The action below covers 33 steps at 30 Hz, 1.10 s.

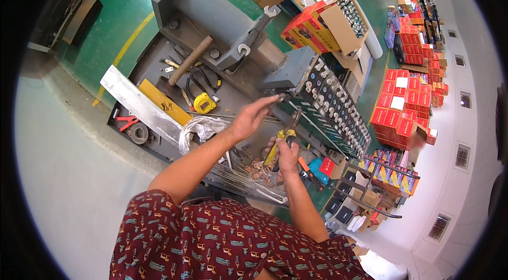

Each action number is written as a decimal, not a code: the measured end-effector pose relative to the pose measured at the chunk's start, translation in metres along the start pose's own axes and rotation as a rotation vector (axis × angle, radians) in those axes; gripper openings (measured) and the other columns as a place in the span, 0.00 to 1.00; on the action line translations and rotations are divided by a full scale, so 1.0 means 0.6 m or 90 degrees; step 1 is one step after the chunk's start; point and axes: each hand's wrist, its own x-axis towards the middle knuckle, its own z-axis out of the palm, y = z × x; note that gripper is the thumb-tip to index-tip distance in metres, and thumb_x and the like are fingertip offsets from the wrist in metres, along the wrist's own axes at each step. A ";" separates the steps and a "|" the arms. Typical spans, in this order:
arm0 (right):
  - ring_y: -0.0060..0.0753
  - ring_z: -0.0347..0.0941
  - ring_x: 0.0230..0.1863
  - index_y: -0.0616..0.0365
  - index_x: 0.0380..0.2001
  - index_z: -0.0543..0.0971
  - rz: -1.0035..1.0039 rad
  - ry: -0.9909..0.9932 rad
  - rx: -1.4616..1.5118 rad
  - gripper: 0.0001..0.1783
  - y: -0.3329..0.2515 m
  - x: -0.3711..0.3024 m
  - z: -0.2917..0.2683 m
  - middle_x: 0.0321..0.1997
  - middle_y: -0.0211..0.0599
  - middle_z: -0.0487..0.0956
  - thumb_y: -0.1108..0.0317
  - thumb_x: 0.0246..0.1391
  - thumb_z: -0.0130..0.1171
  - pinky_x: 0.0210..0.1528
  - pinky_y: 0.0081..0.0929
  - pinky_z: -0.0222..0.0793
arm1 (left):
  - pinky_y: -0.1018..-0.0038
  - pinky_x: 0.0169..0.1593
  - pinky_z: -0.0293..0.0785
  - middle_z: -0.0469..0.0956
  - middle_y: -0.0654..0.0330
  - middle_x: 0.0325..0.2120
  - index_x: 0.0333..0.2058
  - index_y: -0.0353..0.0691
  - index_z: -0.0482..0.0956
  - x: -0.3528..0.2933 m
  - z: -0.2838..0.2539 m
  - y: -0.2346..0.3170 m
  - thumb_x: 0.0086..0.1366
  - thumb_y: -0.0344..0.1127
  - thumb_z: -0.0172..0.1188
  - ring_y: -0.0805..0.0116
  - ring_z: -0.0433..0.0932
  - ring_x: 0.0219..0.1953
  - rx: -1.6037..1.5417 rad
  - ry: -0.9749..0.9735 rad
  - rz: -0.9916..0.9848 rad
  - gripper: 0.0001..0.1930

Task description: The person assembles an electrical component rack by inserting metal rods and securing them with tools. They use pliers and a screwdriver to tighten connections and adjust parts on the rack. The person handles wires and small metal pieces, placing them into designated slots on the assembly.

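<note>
My right hand [287, 155] is closed around a pair of pliers [289, 134] with yellow handles. Their metal jaws point up toward the lower side of a dark rectangular block [328, 101], whose face carries rows of round metal studs. My left hand [251, 120] has its fingers stretched out, and the fingertips reach the block's near left corner; whether something small is under them I cannot make out. The block adjoins a grey steel fixture [211, 12] with a thick cylinder.
On the dark bench lie a wooden-handled hammer [191, 62], a yellow tape measure [204, 103], a white rag [201, 131], a long metal bar [140, 105] and a tape roll [139, 133]. Thin rods [246, 183] lie near me. Red cartons [394, 105] stand at the right.
</note>
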 end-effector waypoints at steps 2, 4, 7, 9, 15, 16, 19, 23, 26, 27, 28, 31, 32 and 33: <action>0.29 0.77 0.26 0.67 0.35 0.79 0.005 0.001 0.008 0.13 -0.004 -0.001 0.003 0.28 0.37 0.79 0.66 0.59 0.53 0.32 0.26 0.76 | 0.74 0.51 0.72 0.78 0.55 0.52 0.62 0.42 0.68 0.001 -0.001 -0.015 0.68 0.21 0.48 0.68 0.77 0.45 0.020 -0.005 0.015 0.24; 0.29 0.77 0.26 0.67 0.36 0.79 0.011 0.003 0.011 0.13 -0.007 -0.002 0.004 0.28 0.37 0.79 0.66 0.59 0.53 0.32 0.26 0.76 | 0.75 0.47 0.74 0.79 0.56 0.49 0.63 0.43 0.68 -0.001 -0.003 -0.019 0.68 0.21 0.48 0.71 0.76 0.41 0.023 -0.006 0.017 0.25; 0.29 0.77 0.26 0.67 0.36 0.79 0.011 0.003 0.008 0.13 -0.006 0.000 0.003 0.28 0.37 0.79 0.66 0.59 0.53 0.31 0.26 0.76 | 0.78 0.39 0.75 0.79 0.59 0.43 0.65 0.44 0.66 -0.026 -0.004 0.003 0.70 0.23 0.47 0.76 0.75 0.33 -0.081 -0.044 -0.175 0.25; 0.29 0.77 0.26 0.67 0.36 0.79 -0.004 0.001 0.008 0.13 0.003 0.004 -0.002 0.28 0.37 0.79 0.66 0.59 0.53 0.31 0.26 0.76 | 0.80 0.34 0.74 0.79 0.61 0.38 0.66 0.45 0.64 -0.020 0.002 0.040 0.70 0.25 0.47 0.79 0.73 0.28 -0.087 -0.048 -0.231 0.26; 0.30 0.77 0.26 0.65 0.35 0.79 -0.013 0.002 0.002 0.12 -0.006 0.000 0.004 0.28 0.37 0.79 0.66 0.59 0.53 0.30 0.27 0.75 | 0.78 0.26 0.74 0.78 0.61 0.32 0.67 0.44 0.63 0.018 0.024 0.108 0.70 0.29 0.48 0.80 0.71 0.21 -0.147 -0.026 -0.363 0.26; 0.30 0.77 0.26 0.65 0.35 0.79 -0.019 -0.001 0.007 0.12 -0.007 -0.001 0.006 0.28 0.37 0.79 0.66 0.58 0.53 0.30 0.27 0.75 | 0.78 0.25 0.74 0.78 0.61 0.32 0.67 0.43 0.63 0.028 0.028 0.116 0.70 0.30 0.48 0.80 0.70 0.21 -0.149 -0.024 -0.385 0.26; 0.30 0.77 0.26 0.65 0.35 0.78 -0.016 -0.005 0.005 0.12 -0.005 -0.002 0.002 0.28 0.37 0.79 0.66 0.58 0.53 0.31 0.27 0.75 | 0.78 0.29 0.75 0.79 0.59 0.36 0.66 0.42 0.64 0.018 0.023 0.108 0.70 0.28 0.48 0.77 0.74 0.24 -0.076 -0.031 -0.334 0.25; 0.30 0.77 0.27 0.66 0.35 0.78 0.010 -0.016 -0.007 0.12 0.001 0.005 -0.004 0.28 0.36 0.79 0.66 0.58 0.53 0.31 0.27 0.76 | 0.77 0.43 0.75 0.80 0.58 0.45 0.64 0.41 0.66 -0.008 0.005 0.006 0.68 0.23 0.48 0.72 0.77 0.35 -0.013 0.001 -0.021 0.25; 0.30 0.77 0.26 0.66 0.35 0.78 0.024 -0.005 0.020 0.12 -0.014 -0.005 0.005 0.28 0.37 0.79 0.66 0.59 0.53 0.31 0.27 0.76 | 0.76 0.51 0.71 0.79 0.60 0.50 0.64 0.41 0.67 -0.002 -0.003 -0.014 0.68 0.20 0.48 0.70 0.75 0.43 0.074 -0.006 0.048 0.26; 0.30 0.77 0.26 0.66 0.35 0.78 0.031 0.000 0.029 0.12 -0.020 -0.008 0.010 0.28 0.37 0.79 0.66 0.59 0.53 0.31 0.27 0.76 | 0.76 0.48 0.72 0.79 0.60 0.48 0.64 0.42 0.67 -0.004 -0.003 -0.015 0.68 0.21 0.48 0.72 0.76 0.41 0.062 -0.001 0.039 0.26; 0.30 0.77 0.26 0.66 0.35 0.78 0.025 0.003 0.025 0.12 -0.017 -0.006 0.008 0.28 0.37 0.79 0.66 0.59 0.53 0.31 0.27 0.76 | 0.77 0.45 0.73 0.80 0.60 0.46 0.64 0.42 0.67 -0.007 -0.002 -0.008 0.68 0.21 0.48 0.73 0.76 0.38 0.051 0.001 0.029 0.26; 0.30 0.77 0.26 0.66 0.35 0.78 0.011 0.007 0.019 0.12 -0.002 0.002 -0.001 0.28 0.37 0.79 0.67 0.58 0.53 0.31 0.27 0.76 | 0.79 0.36 0.74 0.80 0.61 0.38 0.65 0.43 0.66 -0.018 -0.001 0.026 0.69 0.23 0.48 0.77 0.74 0.30 -0.016 -0.046 -0.137 0.26; 0.30 0.77 0.26 0.67 0.35 0.78 0.007 0.005 0.022 0.12 0.000 0.003 -0.002 0.28 0.36 0.79 0.67 0.58 0.53 0.31 0.27 0.76 | 0.80 0.33 0.74 0.79 0.62 0.35 0.65 0.43 0.65 -0.018 -0.002 0.040 0.70 0.24 0.48 0.79 0.74 0.27 -0.043 -0.070 -0.216 0.26; 0.30 0.77 0.26 0.67 0.35 0.78 0.004 0.003 0.025 0.12 0.001 0.004 -0.004 0.28 0.36 0.79 0.67 0.58 0.53 0.31 0.27 0.75 | 0.80 0.30 0.73 0.78 0.62 0.34 0.66 0.43 0.64 -0.016 0.000 0.044 0.70 0.25 0.48 0.80 0.73 0.25 -0.071 -0.063 -0.246 0.26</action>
